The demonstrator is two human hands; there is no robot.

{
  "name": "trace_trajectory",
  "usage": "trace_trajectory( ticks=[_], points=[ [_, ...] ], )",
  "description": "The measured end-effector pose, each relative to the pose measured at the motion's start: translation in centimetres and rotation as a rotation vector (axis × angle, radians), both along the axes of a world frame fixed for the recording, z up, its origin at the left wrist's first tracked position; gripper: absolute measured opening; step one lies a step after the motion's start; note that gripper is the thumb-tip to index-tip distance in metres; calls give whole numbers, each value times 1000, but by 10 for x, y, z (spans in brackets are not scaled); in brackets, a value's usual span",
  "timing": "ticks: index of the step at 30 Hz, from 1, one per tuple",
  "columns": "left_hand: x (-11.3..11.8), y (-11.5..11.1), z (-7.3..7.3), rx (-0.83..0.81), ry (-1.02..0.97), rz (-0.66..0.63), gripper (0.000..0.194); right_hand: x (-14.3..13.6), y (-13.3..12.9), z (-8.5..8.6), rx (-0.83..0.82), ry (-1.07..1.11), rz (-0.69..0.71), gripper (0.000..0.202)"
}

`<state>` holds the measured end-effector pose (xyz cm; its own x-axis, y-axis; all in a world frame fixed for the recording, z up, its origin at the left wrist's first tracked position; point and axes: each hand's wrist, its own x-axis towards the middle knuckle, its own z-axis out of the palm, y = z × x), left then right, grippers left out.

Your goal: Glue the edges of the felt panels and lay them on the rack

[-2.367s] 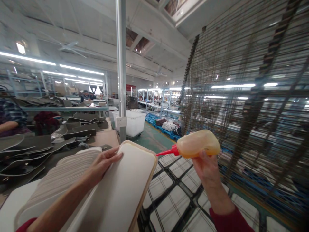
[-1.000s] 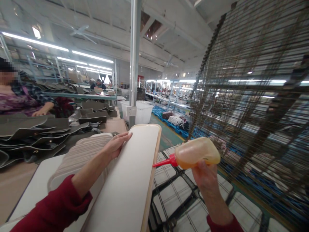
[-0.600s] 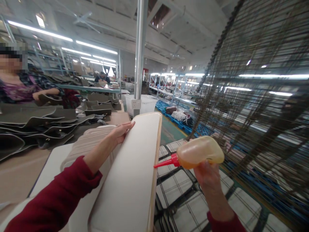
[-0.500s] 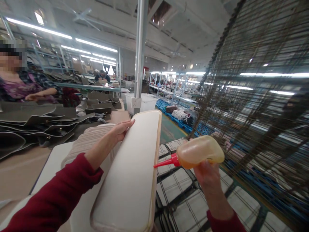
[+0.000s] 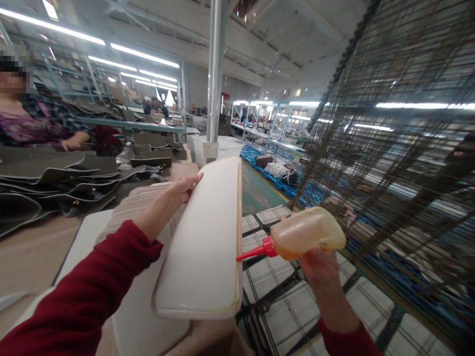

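My left hand (image 5: 182, 189) grips the far left edge of a long white panel (image 5: 204, 242) with rounded corners and a beige rim. The panel is tilted over a stack of similar pieces (image 5: 129, 207). Wrapped round a squeeze bottle (image 5: 308, 233) from below, my right hand (image 5: 319, 267) keeps it lying sideways. Amber liquid shows inside the bottle. Its red nozzle (image 5: 256, 248) points left, with the tip at the panel's right rim; whether it touches I cannot tell.
A wire rack (image 5: 274, 267) bearing white panels lies at the lower right, and a raised wire grid (image 5: 401, 123) stands above it. Dark grey sheets (image 5: 74, 173) are piled on the left table. A person (image 5: 37, 118) is behind them. A metal post (image 5: 214, 74) rises ahead.
The panel has shifted up and slightly left in view, so its near end now shows fully. The nozzle tip sits nearer the panel's near end. Both hands keep their holds.
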<state>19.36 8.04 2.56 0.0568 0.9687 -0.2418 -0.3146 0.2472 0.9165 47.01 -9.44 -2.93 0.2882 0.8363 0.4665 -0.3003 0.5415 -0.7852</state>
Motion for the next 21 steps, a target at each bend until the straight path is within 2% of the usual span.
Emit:
trace_trajectory(
  ticks=[6,12,18,21],
  points=[
    [-5,-1,1,-8,10,-20,22,1,0,-4,-13,6,-10,55],
    [-8,-2,2,-19,1,2,21,2,-4,-7,-2,-2,-44,74],
    [-10,11,-2,-14,-16,23,19,9,-11,-10,41,13,-60,47],
    [-12,14,-5,63,-57,7,19,12,-15,-14,59,37,-111,44]
  ],
)
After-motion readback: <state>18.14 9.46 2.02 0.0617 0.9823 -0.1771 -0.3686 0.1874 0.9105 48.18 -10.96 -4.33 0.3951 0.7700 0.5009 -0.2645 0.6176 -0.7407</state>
